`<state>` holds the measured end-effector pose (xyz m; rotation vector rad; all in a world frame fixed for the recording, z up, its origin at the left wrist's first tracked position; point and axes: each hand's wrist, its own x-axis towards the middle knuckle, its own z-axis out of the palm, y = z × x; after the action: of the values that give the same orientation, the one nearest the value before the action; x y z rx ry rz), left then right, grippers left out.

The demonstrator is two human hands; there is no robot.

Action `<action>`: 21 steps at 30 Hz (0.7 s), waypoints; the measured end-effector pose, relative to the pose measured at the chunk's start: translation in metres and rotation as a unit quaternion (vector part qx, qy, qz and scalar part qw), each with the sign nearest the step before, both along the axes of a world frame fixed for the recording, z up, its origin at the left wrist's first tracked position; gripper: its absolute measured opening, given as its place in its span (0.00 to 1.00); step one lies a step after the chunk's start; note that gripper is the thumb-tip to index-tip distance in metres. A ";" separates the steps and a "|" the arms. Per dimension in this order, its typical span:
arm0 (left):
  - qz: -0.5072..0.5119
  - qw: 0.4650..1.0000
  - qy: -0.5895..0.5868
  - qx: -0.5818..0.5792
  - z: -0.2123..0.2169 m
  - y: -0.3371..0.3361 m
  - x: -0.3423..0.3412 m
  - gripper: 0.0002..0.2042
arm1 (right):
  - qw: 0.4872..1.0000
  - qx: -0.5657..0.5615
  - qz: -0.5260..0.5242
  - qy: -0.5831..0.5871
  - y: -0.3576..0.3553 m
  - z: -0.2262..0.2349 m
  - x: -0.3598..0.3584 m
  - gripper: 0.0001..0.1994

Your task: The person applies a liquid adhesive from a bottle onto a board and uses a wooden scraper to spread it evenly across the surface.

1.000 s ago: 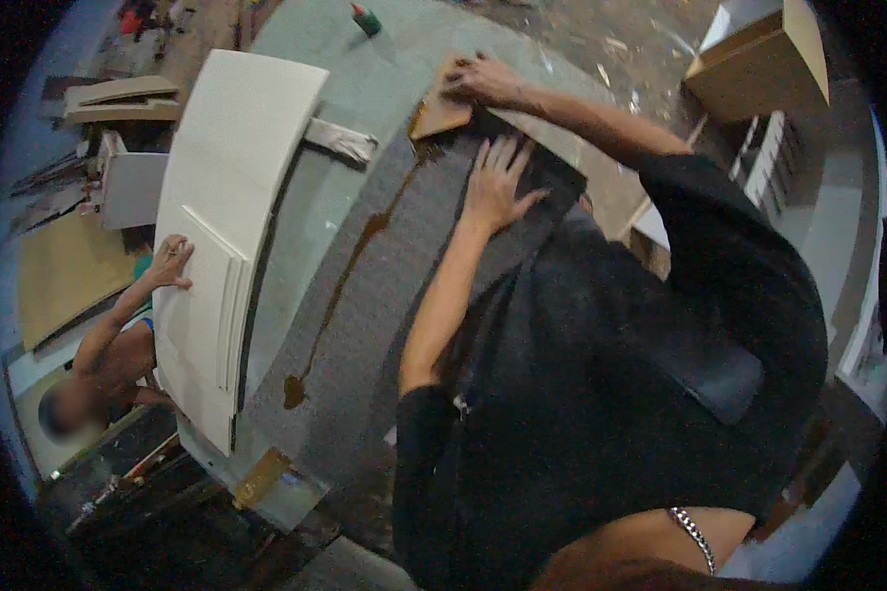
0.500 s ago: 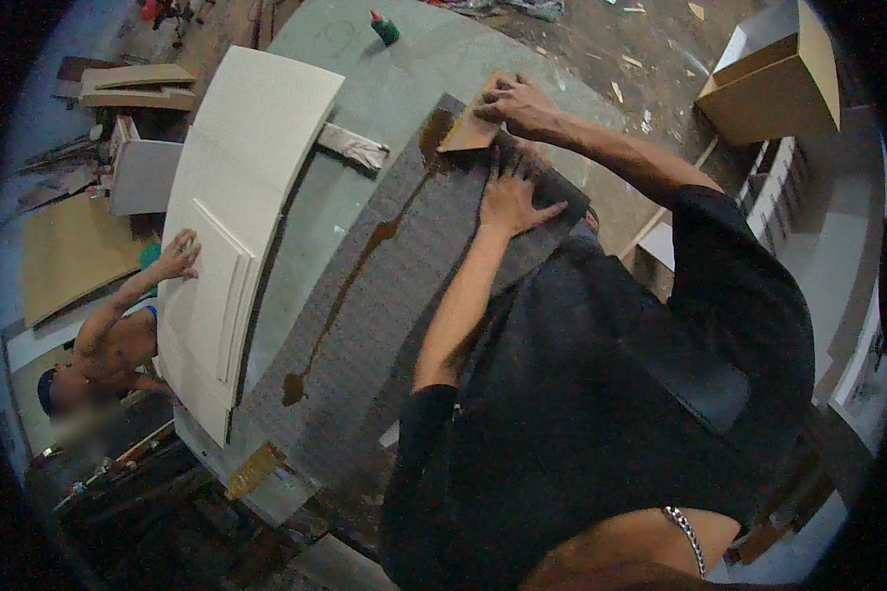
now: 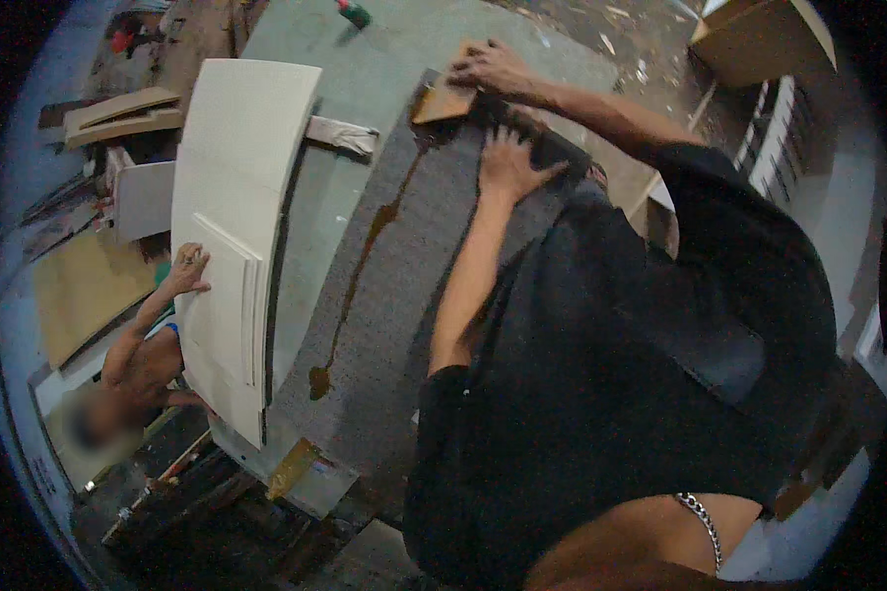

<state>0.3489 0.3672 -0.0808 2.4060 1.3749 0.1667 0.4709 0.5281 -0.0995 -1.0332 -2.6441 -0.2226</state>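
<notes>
A long grey sheet (image 3: 365, 266) lies before me with a brown streak of glue-like liquid (image 3: 379, 222) running along it. My right hand (image 3: 495, 71) is closed around a flat tan piece of board (image 3: 448, 97), whose lower edge meets the sheet at its far end, in the brown puddle there. Nearer me, my left hand (image 3: 511, 165) presses flat on the sheet with its fingers spread, holding nothing. The surface around the right hand is dark and looks smeared.
Left of the sheet, white panels (image 3: 232, 158) are stacked, with a co-worker's hand (image 3: 189, 269) on them. A whitish block (image 3: 343, 135) sticks out beside the stack. A green bottle (image 3: 354, 14) lies at the table's far side. At the far right stands a tan box (image 3: 769, 44).
My right hand has shifted the tan board slightly left, over the puddle at the sheet's far end. My left hand stays flat on the sheet. The whole view has tilted a little.
</notes>
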 end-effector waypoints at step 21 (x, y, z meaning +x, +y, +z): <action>-0.025 0.996 -0.088 -0.003 -0.015 0.003 -0.013 0.42 | 0.987 -0.153 0.054 0.025 0.030 0.008 0.003 0.24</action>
<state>0.3362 0.3699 -0.0955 2.3558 1.2327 0.3522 0.4737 0.5581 -0.0911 -0.9634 -2.7322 0.2364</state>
